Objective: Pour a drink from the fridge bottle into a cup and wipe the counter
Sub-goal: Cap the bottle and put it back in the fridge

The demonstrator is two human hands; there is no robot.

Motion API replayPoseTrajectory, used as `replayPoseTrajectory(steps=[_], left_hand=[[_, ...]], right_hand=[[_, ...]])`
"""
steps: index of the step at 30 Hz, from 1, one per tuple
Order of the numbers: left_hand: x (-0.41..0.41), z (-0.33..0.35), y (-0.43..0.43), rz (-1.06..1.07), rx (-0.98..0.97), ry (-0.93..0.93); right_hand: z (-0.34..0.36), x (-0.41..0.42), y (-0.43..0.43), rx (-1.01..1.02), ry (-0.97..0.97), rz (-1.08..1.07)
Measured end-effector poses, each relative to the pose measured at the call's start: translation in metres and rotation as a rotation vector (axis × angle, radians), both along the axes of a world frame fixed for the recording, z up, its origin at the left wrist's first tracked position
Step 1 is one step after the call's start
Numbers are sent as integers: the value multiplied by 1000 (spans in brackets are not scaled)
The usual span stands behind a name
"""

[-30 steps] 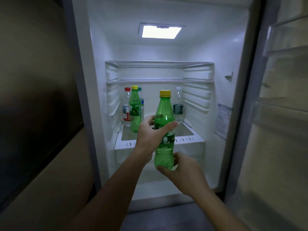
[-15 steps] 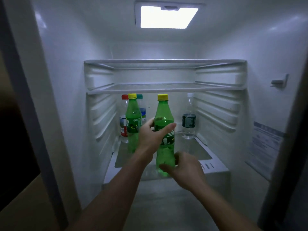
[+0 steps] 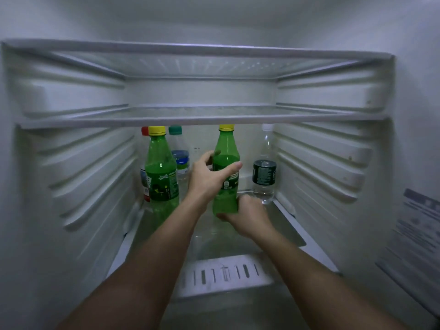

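Your left hand and right hand both hold the green bottle inside the fridge. Pouring and wiping look undone.

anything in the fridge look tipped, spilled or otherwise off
Nothing stands out. The green bottle is upright in the left hand, the right hand at its base. The other green bottle and the clear bottle stand upright, caps on. No spill shows on the shelf.
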State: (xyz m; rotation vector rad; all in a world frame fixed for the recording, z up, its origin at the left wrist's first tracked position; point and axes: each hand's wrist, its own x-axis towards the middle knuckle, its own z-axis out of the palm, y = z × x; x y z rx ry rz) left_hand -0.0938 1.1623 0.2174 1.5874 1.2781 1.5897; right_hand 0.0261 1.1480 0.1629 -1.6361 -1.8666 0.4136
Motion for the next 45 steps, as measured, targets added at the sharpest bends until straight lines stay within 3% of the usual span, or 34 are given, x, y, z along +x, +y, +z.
replayPoseTrajectory(steps=[15, 20, 23, 28, 38, 45], left_hand=[[-2, -12, 38, 67, -39, 35], [-5, -16, 18, 130, -107, 137], [-13, -23, -7, 170, -141, 273], [-25, -45, -66, 128, -191, 514], [-48, -69, -180, 160, -36, 1009], [-52, -87, -266, 245, 75, 1098]], right_hand=[[3, -9, 32, -48, -34, -1], [1, -10, 24, -45, -42, 43], [-3, -6, 9, -17, -99, 55], [-8, 4, -36, 81, -366, 44], [-9, 14, -152, 98, -443, 19], [-15, 17, -244, 168, -490, 6]])
